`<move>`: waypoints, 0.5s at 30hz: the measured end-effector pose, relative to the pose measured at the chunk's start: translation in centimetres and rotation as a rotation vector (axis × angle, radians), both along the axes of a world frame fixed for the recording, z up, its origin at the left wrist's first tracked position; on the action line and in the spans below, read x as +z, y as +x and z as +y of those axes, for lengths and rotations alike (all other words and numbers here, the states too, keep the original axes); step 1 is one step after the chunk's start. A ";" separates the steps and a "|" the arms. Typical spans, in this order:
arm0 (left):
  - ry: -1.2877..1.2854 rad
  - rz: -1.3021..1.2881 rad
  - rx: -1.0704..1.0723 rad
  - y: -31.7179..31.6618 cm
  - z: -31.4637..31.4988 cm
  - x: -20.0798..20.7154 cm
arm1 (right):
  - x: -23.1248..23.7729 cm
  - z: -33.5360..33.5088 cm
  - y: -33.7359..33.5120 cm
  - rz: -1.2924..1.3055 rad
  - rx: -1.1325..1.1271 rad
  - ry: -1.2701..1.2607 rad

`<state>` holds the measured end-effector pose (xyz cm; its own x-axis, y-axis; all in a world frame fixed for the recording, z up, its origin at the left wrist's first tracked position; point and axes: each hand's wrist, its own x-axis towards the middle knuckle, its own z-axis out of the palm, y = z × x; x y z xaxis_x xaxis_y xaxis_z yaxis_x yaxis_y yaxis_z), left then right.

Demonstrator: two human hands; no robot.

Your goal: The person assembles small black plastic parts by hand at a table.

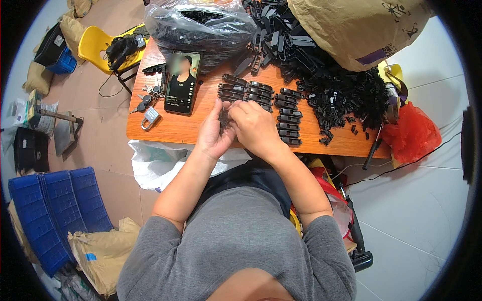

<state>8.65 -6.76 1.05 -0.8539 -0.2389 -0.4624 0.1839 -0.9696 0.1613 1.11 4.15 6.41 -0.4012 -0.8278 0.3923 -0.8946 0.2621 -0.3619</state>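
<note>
At an orange wood-grain table (168, 131), heaped with jumbled black plastic parts (341, 93) toward its far right and lined with glossy black oblong pieces (288, 119) nearer its front edge: working by that edge with bare right hand (255, 123) bent inward, cannot tell whether gripping anything, and bare left hand (212, 133), fingers half-curled around small dark bits (224, 119).
</note>
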 end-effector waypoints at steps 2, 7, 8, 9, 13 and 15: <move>0.003 0.000 0.007 0.0 0.1 0.3 | 0.1 0.0 0.1 0.001 -0.001 -0.008; 0.050 0.023 0.023 -0.3 0.1 0.5 | -0.3 0.4 0.7 -0.044 -0.065 -0.115; 0.035 0.029 0.020 -0.3 0.1 0.7 | -0.2 0.6 0.7 -0.043 -0.068 -0.115; 0.020 0.033 0.020 -0.3 0.2 0.8 | 0.0 0.8 0.9 -0.098 -0.115 -0.140; 0.084 0.075 0.006 0.2 -0.7 -0.2 | 0.7 1.9 0.4 -0.370 -0.259 -0.168; 0.076 0.026 0.058 0.4 -1.1 -0.2 | 0.2 2.9 -0.6 -0.405 -0.333 -0.196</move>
<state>9.08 -7.89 0.83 -0.8515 -0.2529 -0.4593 0.2429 -0.9666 0.0820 0.54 7.01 6.63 -0.7792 -0.5575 0.2864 -0.5544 0.3999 -0.7298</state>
